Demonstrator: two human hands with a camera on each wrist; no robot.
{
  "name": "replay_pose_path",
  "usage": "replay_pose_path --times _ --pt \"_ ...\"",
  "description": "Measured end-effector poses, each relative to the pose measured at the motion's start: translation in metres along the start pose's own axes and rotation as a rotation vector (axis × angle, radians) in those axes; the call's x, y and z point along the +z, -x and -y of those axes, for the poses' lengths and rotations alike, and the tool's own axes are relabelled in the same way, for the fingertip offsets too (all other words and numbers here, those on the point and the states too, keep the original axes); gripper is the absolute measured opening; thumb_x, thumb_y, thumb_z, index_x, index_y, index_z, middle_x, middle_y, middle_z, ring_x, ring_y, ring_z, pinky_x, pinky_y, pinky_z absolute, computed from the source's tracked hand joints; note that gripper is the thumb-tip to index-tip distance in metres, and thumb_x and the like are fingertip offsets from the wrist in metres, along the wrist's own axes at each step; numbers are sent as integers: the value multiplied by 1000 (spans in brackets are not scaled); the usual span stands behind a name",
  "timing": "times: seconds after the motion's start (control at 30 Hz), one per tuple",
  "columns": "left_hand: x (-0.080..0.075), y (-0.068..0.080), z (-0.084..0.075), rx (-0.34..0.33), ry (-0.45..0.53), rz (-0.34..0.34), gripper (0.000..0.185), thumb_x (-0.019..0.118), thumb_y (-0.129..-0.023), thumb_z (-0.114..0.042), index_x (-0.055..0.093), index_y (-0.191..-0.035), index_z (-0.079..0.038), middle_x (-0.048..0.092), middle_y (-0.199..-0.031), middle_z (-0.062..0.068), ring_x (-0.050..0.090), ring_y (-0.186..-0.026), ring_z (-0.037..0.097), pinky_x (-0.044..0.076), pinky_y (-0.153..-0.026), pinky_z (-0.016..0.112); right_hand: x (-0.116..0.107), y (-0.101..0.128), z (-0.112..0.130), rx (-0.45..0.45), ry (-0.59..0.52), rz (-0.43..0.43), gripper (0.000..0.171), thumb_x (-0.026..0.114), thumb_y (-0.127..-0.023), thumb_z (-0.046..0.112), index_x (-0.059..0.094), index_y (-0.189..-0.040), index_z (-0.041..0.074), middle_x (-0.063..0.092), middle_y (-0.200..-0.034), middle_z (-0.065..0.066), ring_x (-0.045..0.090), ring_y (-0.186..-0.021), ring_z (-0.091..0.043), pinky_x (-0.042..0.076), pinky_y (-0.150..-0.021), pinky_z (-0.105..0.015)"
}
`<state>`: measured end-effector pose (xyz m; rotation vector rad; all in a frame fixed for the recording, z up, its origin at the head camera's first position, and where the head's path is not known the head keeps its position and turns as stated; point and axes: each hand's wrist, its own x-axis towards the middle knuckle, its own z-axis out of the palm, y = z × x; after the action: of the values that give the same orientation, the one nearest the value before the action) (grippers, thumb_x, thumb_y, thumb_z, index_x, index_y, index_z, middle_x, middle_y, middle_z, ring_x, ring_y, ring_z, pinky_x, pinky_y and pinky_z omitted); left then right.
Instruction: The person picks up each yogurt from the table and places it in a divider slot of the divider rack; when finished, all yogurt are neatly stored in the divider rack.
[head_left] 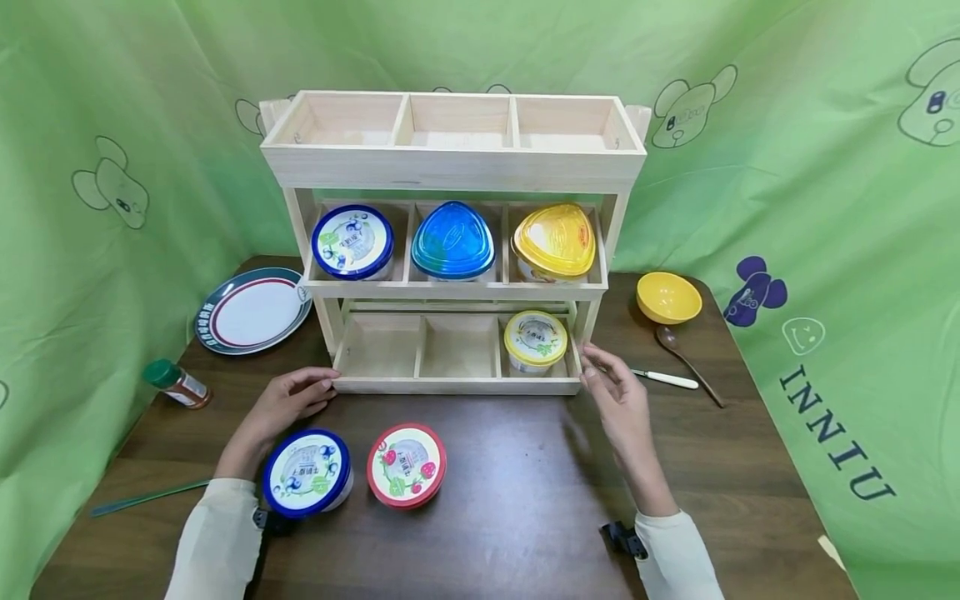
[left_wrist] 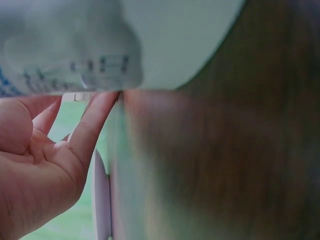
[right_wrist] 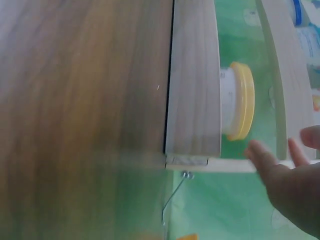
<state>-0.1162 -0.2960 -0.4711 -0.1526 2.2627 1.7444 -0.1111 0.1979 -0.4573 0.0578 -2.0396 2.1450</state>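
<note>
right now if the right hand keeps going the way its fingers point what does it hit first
Most likely the wooden rack: the right hand points at its lower right corner, beside the yellow-lidded cup. Whether it already touches is unclear.

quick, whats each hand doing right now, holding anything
Left hand: open, holding nothing, fingertips at the wooden rack's bottom left corner.
Right hand: open, holding nothing, by the rack's bottom right corner.
</note>
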Motion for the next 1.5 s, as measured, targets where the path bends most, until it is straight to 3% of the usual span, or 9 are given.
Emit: replay_pose_path --times 0.2,0.4,0.73,1.0,1.3,1.5 --pt "1 0 1 -5 -3 11 39 56 -115 -16 59 -147 7 59 -146 25 69 -110 5 62 -98 32 2 4 -2 -178 -155 -7 27 53 -110 -8 56 -130 -26 72 -129 -22 73 -121 -25 56 -108 -44" --pt "0 1 0 2 5 14 38 56 -115 -16 61 -146 7 61 -144 22 70 -109 4 63 -97 31 23 9 -5 -276 -188 44 22 53 -108 -12 57 -122 -29 77 -119 -15 75 -114 -24 59 -104 -40" --pt "2 1 -1 -3 -2 10 40 57 -115 -16 59 -146 8 60 -144 23 69 -111 4 62 -98 30 69 26 -9 -191 -149 228 25 55 -108 -9 60 -130 -21 63 -134 -40 70 -125 -19 57 -108 -42" --pt "1 0 -1 -5 -7 7 40 56 -115 -17 59 -147 8 62 -142 20 69 -110 3 62 -98 30 98 38 -13 -98 -5 412 23 62 -105 -3 67 -127 -11 67 -141 -25 66 -131 -31 53 -114 -35" --pt "1 0 -1 -7 -6 5 39 57 -115 -17 59 -146 7 60 -143 22 69 -111 4 62 -98 30 126 57 -15 52 26 639 25 67 -106 6 70 -128 -5 57 -154 -27 52 -147 -36 42 -124 -55" --pt "1 1 -1 1 4 11 39 56 -115 -15 59 -147 8 62 -141 20 70 -111 5 62 -98 31 135 64 -16 106 109 750 26 68 -106 18 75 -128 6 65 -150 -13 58 -140 -25 49 -116 -36"
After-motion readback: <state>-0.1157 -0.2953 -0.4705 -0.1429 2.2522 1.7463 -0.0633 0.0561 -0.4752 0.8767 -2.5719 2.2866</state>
